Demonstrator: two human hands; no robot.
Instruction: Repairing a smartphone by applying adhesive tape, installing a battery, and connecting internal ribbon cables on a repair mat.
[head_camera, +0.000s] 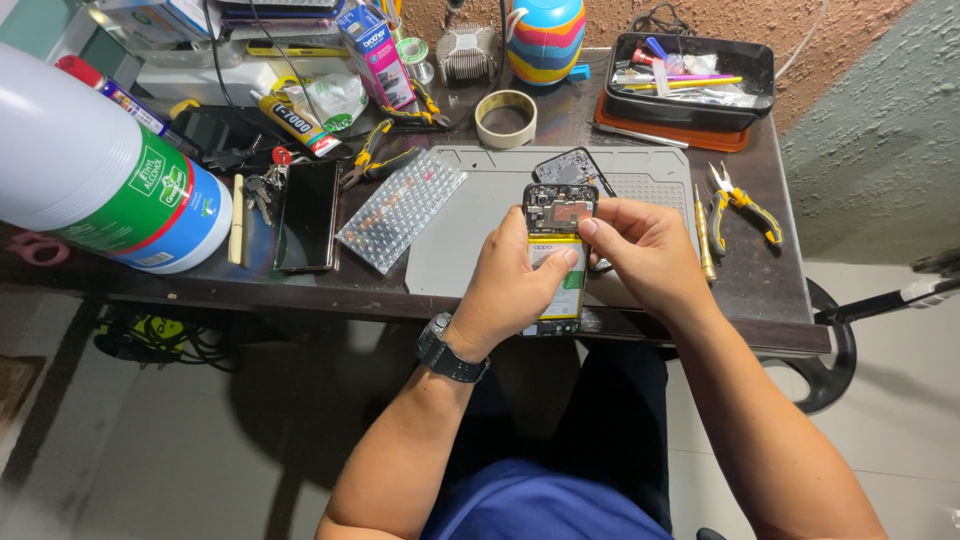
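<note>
An opened smartphone (557, 215) with its back removed, showing a circuit board and a yellow-green battery, is held upright over the grey work mat (470, 220). My left hand (510, 290), with a black wristwatch, grips the phone from the left and below, thumb across the battery. My right hand (645, 250) pinches the phone's upper right edge beside the circuit board. A dark phone part (566, 166) lies on the mat just behind the phone.
A black phone screen (307, 215), a bubble-wrap sheet (400, 208), keys, a glue tube (295, 122), yellow pliers (745, 205), a screwdriver (704, 235), a tape roll (505, 118), a black tool tray (690, 80) and a large white bottle (100, 175) crowd the dark table (760, 270).
</note>
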